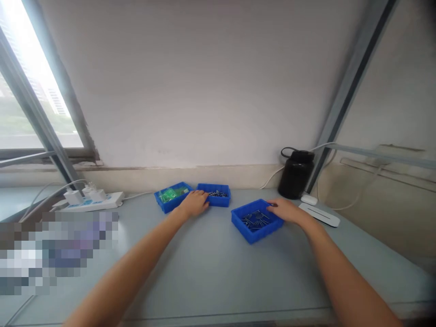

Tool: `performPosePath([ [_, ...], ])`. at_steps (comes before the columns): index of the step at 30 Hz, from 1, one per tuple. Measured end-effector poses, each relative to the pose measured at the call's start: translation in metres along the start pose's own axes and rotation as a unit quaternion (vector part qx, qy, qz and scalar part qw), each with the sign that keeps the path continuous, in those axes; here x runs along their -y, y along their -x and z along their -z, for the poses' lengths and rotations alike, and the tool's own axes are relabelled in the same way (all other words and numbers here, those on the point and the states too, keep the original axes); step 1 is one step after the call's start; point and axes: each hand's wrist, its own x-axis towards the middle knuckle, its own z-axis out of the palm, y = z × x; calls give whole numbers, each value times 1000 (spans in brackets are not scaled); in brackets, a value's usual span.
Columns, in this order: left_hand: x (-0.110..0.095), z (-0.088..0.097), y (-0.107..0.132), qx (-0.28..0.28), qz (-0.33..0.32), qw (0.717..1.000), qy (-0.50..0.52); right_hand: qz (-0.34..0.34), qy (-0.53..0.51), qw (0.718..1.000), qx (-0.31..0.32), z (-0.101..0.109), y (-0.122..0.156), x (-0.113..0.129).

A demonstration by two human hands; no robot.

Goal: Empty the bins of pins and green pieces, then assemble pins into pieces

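Bare forearms [136,268] stretch ahead of me over the grey table [218,281]. Right of centre sits the near blue bin [251,237], shallow, strewn with thin dark screws [258,220]. Behind are the back bin [218,202], its left end partly covered by my left hand [195,202], the left bin [165,207] with green packets [168,195], and a black bottle [296,175]. My right hand [283,210] pinches the near blue bin's rim; my left's fingers curl loosely, their hold unclear.

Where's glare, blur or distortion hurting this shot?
Head view throughout: glare washes out the window at upper left; thin metal pieces in the nearest blue bin look soft; the lower-left patch is pixelated; upright posts splay outward, probably wide-angle perspective; shadows on the table are faint.
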Motion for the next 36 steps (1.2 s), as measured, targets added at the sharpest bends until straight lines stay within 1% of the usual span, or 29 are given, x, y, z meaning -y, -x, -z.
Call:
performPosePath([
  [2, -10, 1, -1, 8, -8, 1000, -9, -38, 6, 999, -13, 5, 0, -9],
  [4, -18, 7, 12, 18, -20, 999, -19, -76, 4, 997, -26, 8, 0, -13],
  [7, -31, 22, 50, 35, -29, 999, -27, -115, -18, 992, -40, 7, 2, -14],
  [9, -43, 32, 79, 46, -37, 998, -33, -123, -43, 991, -34, 3, 2, -12],
  [11, -54, 39, 104, 73, -14, 997, -37, -115, -68, 991, -23, -2, 2, -7],
  [13, -63, 42, 122, 96, 32, 994, -36, -91, -87, 992, -29, -10, 0, 1],
  [14, -65, 42, 127, 100, 57, 993, -38, -75, -93, 992, -39, -13, -1, 6],
  [16, -64, 41, 130, 101, 95, 989, -40, -40, -96, 992, -72, -21, -3, 17],
  [19, -53, 38, 122, 87, 131, 987, -43, 10, -85, 986, -146, -29, -3, 34],
  [21, -47, 37, 115, 54, 143, 986, -63, 33, -79, 976, -200, -32, -1, 44],
  [22, -46, 37, 112, 28, 134, 987, -82, 42, -78, 970, -225, -33, 1, 49],
  [23, -47, 37, 111, 0, 106, 990, -98, 49, -78, 964, -248, -34, 3, 53],
  [25, -54, 35, 109, -39, 4, 995, -93, 62, -80, 953, -286, -36, 7, 61],
  [26, -60, 33, 109, -42, -60, 995, -61, 68, -81, 948, -300, -38, 10, 65],
  [27, -66, 30, 110, -37, -110, 993, -18, 74, -82, 944, -309, -39, 13, 68],
  [30, -82, 20, 108, -13, -201, 975, 89, 100, -76, 932, -339, -45, 21, 78],
  [32, -86, 14, 105, -4, -232, 964, 128, 133, -58, 920, -365, -51, 26, 84],
  [33, -86, 11, 104, -1, -237, 961, 145, 152, -43, 913, -377, -55, 28, 87],
  [36, -83, 8, 103, -4, -223, 956, 193, 198, 24, 899, -391, -66, 34, 93],
])
